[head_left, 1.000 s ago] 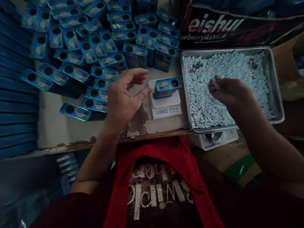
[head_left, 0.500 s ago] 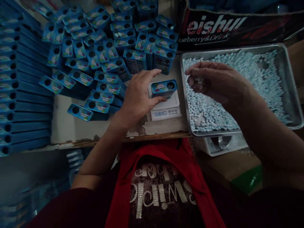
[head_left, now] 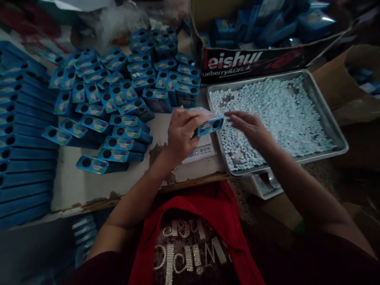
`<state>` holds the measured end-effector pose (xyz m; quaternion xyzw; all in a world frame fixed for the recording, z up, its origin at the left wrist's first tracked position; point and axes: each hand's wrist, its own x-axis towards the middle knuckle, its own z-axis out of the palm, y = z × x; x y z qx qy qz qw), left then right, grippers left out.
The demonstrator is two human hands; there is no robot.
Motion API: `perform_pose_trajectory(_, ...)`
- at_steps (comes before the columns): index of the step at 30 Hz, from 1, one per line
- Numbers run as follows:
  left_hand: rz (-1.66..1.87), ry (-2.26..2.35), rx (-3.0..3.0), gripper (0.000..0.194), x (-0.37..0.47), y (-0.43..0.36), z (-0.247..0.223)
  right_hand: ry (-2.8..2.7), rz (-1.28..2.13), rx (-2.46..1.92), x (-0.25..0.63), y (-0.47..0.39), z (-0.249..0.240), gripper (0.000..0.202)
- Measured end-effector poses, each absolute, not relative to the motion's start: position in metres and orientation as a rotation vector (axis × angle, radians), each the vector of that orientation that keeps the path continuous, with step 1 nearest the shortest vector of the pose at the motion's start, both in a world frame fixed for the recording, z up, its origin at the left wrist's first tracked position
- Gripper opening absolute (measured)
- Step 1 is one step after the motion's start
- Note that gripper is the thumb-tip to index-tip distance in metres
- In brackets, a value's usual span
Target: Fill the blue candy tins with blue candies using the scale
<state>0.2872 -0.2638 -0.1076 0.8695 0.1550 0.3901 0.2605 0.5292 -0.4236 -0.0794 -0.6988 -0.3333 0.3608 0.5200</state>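
Left hand's wrapped round one tin, tilted over the scale; right hand's loosely open, looks empty, by the tray right of the scale; loads of candies remain; can't tell which tins left of the scale are full.

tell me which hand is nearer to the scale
Left. The left hand holds a blue box over the scale; the right hand is farther off, above the tray of candies.
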Motion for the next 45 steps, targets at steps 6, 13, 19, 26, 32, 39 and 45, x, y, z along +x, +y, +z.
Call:
perform_pose_trajectory(6, 1.015, 0.323, 2.473, 0.039, 0.316, -0.265, -0.118, -0.198, 1.232, -1.049, 0.483, -0.429, -0.091, 0.019)
perform_pose_trajectory(13, 1.032, 0.500, 2.363, 0.035, 0.315, -0.264, -0.124, -0.224, 1.267, -1.116, 0.494, -0.429, -0.085, 0.021)
perform_pose_trajectory(19, 1.057, 0.535, 1.957, 0.037, 0.313, -0.261, -0.118, -0.567, 0.809, -1.311, 0.488, -0.427, -0.055, 0.012)
perform_pose_trajectory(26, 0.813, 0.582, 1.807, 0.048, 0.307, -0.263, -0.113, -1.530, 0.420, -1.565, 0.490, -0.401, -0.041, 0.030)
perform_pose_trajectory(32, 0.810, 0.628, 1.872, 0.049, 0.274, -0.242, -0.087, -1.168, 0.195, -1.802, 0.507, -0.415, -0.032, 0.032)
perform_pose_trajectory(39, 0.927, 0.974, 2.256, 0.083, 0.134, -0.014, 0.002, -1.353, 0.465, -2.221, 0.555, -0.406, -0.062, 0.016)
perform_pose_trajectory(45, 0.947, 1.440, 2.005, 0.097, 0.064, 0.219, 0.044, -1.224, 0.561, -2.217, 0.517, -0.387, -0.077, 0.014)
